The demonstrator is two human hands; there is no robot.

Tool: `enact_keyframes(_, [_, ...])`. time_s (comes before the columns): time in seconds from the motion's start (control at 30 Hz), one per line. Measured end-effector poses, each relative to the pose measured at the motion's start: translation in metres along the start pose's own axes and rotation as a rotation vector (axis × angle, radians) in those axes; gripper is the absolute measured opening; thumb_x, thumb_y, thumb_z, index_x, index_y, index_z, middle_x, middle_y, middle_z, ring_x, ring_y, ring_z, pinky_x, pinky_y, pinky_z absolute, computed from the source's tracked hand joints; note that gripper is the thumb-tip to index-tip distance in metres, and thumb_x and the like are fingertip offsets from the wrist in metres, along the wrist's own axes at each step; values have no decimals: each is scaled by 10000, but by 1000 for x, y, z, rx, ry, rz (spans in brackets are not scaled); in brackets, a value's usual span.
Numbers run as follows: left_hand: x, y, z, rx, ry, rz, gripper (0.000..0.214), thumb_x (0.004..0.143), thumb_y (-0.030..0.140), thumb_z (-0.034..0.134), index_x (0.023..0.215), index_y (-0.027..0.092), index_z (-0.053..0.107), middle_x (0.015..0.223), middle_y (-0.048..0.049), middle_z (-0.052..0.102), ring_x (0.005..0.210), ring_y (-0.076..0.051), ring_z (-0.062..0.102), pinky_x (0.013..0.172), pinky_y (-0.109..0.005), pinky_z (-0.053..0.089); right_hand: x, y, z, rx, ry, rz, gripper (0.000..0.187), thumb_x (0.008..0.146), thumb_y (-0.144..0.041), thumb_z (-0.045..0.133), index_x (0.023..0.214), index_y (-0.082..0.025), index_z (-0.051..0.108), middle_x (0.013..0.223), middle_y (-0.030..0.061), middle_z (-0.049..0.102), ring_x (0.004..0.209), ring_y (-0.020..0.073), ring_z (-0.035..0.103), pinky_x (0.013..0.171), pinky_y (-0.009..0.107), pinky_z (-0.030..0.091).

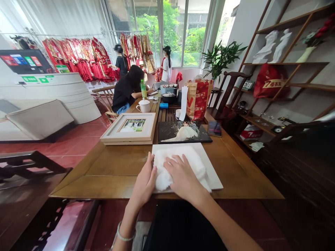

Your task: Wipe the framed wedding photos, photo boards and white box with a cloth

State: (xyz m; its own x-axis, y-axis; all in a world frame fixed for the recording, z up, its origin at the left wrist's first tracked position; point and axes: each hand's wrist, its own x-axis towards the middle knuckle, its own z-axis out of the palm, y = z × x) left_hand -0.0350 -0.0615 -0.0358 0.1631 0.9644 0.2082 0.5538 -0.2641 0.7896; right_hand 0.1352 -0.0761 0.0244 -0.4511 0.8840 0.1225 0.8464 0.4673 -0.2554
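Note:
A sheet of white fluffy wadding [196,166] lies on a flat white board [215,180] at the table's near edge. My right hand [183,177] rests on top of the wadding, fingers spread and slightly bent. Along the wadding's left edge stands my left hand [144,182], thumb and fingers apart, palm turned inward. Neither hand grips anything that I can see. Just beyond the board is a dark picture panel [167,131] showing a white gown. To its left sits a pale wooden picture frame [106,136], apparently stacked on another.
The wooden table [112,174] carries a lidded white cup [143,105], a red-and-brown paper bag [200,99] and a blue box [164,105]. A person in black [123,92] sits at the far left side. Shelves [285,64] and a dark chair [227,94] are at right.

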Motion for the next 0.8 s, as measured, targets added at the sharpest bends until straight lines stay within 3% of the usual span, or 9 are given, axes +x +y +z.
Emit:
enact_keyframes(0.13, [-1,1,0,-29,3,14,599,976,452,238,1498,183,124,1523,-101,307,1399,-200,295,1157,-421,207,-49,-21,3,60,-82,-54,476,642,-99,528,1111,-172,565,1379,123,475,1291,323,334,1117,539,94])
enact_keyframes(0.27, [-1,-1,1,26,14,33,558,977,437,263,1478,195,223,1540,-81,271,1405,-201,278,1159,-424,215,-66,-26,2,149,-129,-122,488,632,-145,543,1119,-159,568,1417,123,443,1322,317,297,1136,506,24])
enact_keyframes(0.4, [1,-8,4,143,18,105,522,972,403,290,1451,196,301,1504,-95,350,1388,-223,316,1138,-446,276,-44,-6,-4,183,-52,-71,500,637,-115,509,1125,-185,587,1314,50,568,1295,285,340,1140,499,38])
enact_keyframes(0.63, [3,-7,5,285,13,170,482,960,342,327,1391,139,401,1468,-128,399,1387,-238,315,1137,-459,287,26,50,1,88,119,140,594,635,-58,489,1223,-119,552,1295,102,587,1310,301,336,1118,516,135])
enact_keyframes(0.7, [3,-6,5,296,10,172,479,954,329,348,1389,138,401,1464,-132,403,1385,-241,321,1134,-463,293,28,52,4,89,123,141,617,631,-47,481,1240,-123,534,1322,97,566,1322,302,321,1117,531,126])
enact_keyframes(0.8, [3,-7,4,302,12,181,470,948,311,356,1380,137,413,1460,-133,409,1380,-241,330,1132,-456,299,5,40,7,94,97,99,641,600,-32,467,1230,-138,526,1365,86,529,1345,306,289,1115,560,107])
